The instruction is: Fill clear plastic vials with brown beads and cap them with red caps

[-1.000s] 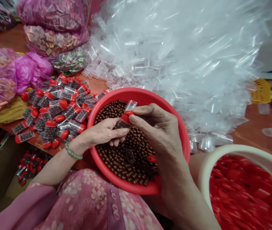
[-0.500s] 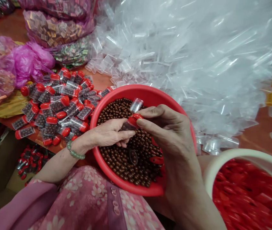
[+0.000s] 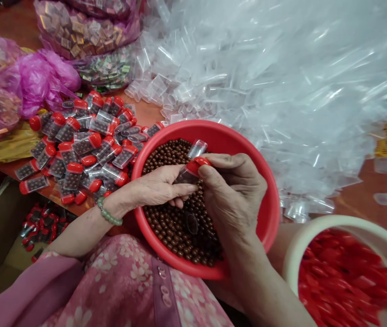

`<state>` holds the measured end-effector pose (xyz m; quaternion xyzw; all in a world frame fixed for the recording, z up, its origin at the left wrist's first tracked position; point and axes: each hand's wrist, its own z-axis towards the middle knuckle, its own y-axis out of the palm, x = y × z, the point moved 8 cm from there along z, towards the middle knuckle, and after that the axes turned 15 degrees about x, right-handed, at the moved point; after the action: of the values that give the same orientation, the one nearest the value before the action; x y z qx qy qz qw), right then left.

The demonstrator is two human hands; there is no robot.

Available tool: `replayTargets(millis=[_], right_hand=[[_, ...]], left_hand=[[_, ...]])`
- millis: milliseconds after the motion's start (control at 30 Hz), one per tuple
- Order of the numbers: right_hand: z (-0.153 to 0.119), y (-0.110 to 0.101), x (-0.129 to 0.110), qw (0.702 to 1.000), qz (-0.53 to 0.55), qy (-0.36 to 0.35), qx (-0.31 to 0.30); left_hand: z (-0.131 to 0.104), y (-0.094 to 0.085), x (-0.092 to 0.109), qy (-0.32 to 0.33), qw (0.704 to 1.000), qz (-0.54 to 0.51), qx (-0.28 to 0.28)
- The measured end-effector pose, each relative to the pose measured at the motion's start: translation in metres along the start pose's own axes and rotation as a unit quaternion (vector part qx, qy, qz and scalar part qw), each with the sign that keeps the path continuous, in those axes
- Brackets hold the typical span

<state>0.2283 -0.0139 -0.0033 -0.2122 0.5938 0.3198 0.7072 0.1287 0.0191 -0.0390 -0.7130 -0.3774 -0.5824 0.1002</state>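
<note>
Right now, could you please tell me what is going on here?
A person's left hand holds a small clear box while the right hand grips the red cap on its end, both over a red basin of brown beads. Capped boxes lie heaped to the left, clear cases are piled beyond the basin, and a pale tub of loose red caps stands at the right.

Head camera: faces forward and down, close, from above the near side of the bowl [image 3: 241, 140].
Bowl: near mid-view.
</note>
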Motion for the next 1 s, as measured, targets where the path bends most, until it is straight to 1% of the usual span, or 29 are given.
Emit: replayTargets(millis=[100,200,267,333,367,533,633,733,833,933,1000], right_hand=[[-0.001,0.002,-0.003,1.000,-0.008,-0.024,-0.001],[0.000,0.005,-0.007,0.998,-0.039,-0.051,-0.018],[0.001,0.006,-0.010,0.995,-0.063,-0.077,-0.027],[0.003,0.005,-0.011,0.992,-0.079,-0.087,-0.041],[0.004,0.005,-0.009,0.992,-0.082,-0.079,-0.048],[0.010,0.005,0.005,0.993,-0.082,0.014,-0.080],[0.011,0.009,0.003,0.987,-0.097,0.027,-0.123],[0.011,0.013,-0.005,0.983,-0.098,0.001,-0.157],[0.011,0.014,-0.012,0.978,-0.122,-0.027,-0.168],[0.007,0.015,-0.016,0.971,-0.139,-0.046,-0.186],[0.004,0.016,-0.018,0.969,-0.141,-0.064,-0.193]], left_hand=[[0.001,-0.001,-0.001,0.008,1.000,-0.013,0.007],[0.002,-0.004,0.000,0.026,0.999,-0.025,0.026],[0.002,-0.004,0.002,0.038,0.998,-0.028,0.030],[0.002,-0.004,0.003,0.044,0.998,-0.020,0.031],[0.003,-0.005,0.003,0.044,0.998,-0.011,0.036],[0.004,-0.009,0.001,0.050,0.995,0.036,0.074],[0.004,-0.013,0.004,0.085,0.986,0.099,0.099],[0.002,-0.017,0.008,0.116,0.969,0.171,0.136],[-0.001,-0.018,0.010,0.129,0.953,0.223,0.157],[-0.003,-0.017,0.012,0.139,0.945,0.250,0.159],[-0.004,-0.016,0.012,0.138,0.949,0.241,0.151]])
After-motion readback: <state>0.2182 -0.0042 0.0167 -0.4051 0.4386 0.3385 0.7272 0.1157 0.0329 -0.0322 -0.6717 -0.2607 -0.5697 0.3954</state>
